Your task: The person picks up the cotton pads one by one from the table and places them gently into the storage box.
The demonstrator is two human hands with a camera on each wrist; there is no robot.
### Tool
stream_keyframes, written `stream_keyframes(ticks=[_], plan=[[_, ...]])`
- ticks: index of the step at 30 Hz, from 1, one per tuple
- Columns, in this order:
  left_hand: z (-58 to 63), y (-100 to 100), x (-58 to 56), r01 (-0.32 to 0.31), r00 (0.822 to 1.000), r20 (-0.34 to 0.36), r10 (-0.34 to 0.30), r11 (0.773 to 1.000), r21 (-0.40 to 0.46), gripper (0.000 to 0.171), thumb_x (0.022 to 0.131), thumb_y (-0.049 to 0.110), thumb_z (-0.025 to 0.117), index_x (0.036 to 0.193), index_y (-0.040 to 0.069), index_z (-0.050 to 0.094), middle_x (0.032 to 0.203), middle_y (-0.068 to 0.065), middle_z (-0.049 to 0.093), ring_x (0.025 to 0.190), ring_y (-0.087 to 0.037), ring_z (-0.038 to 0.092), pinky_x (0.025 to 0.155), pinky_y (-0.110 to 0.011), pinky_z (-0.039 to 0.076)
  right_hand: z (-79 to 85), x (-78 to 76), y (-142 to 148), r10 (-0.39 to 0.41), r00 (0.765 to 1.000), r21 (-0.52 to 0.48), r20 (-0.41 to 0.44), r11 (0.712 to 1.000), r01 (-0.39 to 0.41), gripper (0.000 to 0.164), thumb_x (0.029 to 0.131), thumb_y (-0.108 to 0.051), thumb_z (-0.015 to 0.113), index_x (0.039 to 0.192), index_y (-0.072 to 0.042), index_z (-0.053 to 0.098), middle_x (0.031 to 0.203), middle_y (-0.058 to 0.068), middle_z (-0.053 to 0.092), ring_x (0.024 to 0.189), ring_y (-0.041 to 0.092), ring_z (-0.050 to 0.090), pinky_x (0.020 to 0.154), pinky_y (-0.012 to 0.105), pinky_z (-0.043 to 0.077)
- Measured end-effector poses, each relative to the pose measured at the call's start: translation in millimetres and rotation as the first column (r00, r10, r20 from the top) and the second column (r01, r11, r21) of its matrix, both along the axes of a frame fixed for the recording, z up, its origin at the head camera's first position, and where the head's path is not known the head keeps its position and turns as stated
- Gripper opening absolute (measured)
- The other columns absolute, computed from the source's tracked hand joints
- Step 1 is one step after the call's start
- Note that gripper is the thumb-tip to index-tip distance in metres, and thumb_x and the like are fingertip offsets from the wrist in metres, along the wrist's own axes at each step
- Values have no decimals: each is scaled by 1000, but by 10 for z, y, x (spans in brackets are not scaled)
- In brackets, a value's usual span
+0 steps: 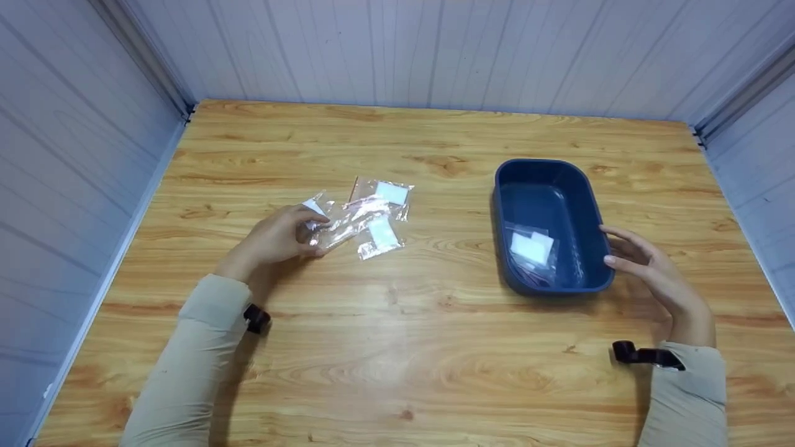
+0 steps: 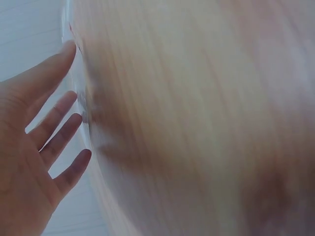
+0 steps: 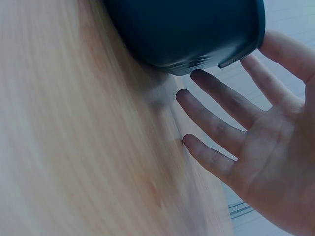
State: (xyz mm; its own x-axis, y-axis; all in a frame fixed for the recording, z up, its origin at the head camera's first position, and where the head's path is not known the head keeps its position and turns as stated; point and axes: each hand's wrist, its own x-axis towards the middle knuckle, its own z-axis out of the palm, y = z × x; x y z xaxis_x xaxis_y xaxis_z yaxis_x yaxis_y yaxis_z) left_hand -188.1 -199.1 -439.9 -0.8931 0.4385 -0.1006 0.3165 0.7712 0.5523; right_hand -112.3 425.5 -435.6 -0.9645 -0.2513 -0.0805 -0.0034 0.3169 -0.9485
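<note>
Left, I see left hand [image 1: 273, 239] at near-left side of leftmost clear packet [image 1: 315, 207]: thumb and fingers apart, tips at plastic; firm pinch not visible to me. Packet lies just right of palm; overlap and glare hide its long axis. Further right, upper packet [image 1: 392, 193] and lower packet [image 1: 382, 233], both nearer left hand than right. Then blue tub [image 1: 546, 202], well apart, long axis running away from me, packets inside [image 1: 531, 248] at near end. Far right, right hand [image 1: 666, 279], fingers spread, tips against tub's right wall.
</note>
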Motion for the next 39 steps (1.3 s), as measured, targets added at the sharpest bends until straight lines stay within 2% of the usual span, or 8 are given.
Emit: stream_keyframes(ticks=[7,11,17,26,33,39], plan=[[-11,-4,-18,10,1000,-10,-10,999,-42,58,77,23,87,130,13,64,137,-14,52,123,-37,47,103,-56,35,2,-1,-3,4,1000,7,-2,1000,-4,53,100,-5,56,151,-9,40,138,-9,52,123,1,50,92,17,46],[-22,-12,-33,7,1000,-9,-8,999,-48,58,78,25,86,129,13,64,140,-14,51,128,-38,44,106,-57,32,-6,-3,0,5,1000,5,-2,1000,-5,53,100,-5,56,151,-9,40,139,-8,51,124,1,49,92,17,46],[-44,-7,-59,-9,1000,-16,9,999,-32,51,81,24,83,127,13,66,135,-12,55,121,-34,48,101,-54,36,0,3,5,6,1000,8,1,1000,-6,54,101,-5,56,151,-9,39,140,-9,50,124,1,48,92,16,45],[-82,-22,-73,-8,998,-59,7,1000,-11,38,84,24,81,118,12,70,120,-8,60,105,-28,48,88,-48,39,-11,-6,1,3,1000,-1,-4,1000,-3,53,100,-4,56,151,-8,40,139,-8,52,124,1,49,92,16,46],[-87,0,-81,-1,997,-80,1,1000,-1,29,86,19,79,112,10,72,118,-9,60,104,-29,50,88,-48,40,-5,-2,7,4,1000,14,-1,1000,-4,53,101,-5,55,151,-9,39,139,-9,51,124,1,49,92,16,46],[-66,19,-92,-25,995,-96,22,999,-26,22,89,19,76,108,8,73,116,-10,63,104,-29,53,88,-50,42,-5,-3,-2,0,1000,16,-3,1000,0,53,101,-5,56,151,-9,39,139,-8,51,123,2,50,92,16,46]])
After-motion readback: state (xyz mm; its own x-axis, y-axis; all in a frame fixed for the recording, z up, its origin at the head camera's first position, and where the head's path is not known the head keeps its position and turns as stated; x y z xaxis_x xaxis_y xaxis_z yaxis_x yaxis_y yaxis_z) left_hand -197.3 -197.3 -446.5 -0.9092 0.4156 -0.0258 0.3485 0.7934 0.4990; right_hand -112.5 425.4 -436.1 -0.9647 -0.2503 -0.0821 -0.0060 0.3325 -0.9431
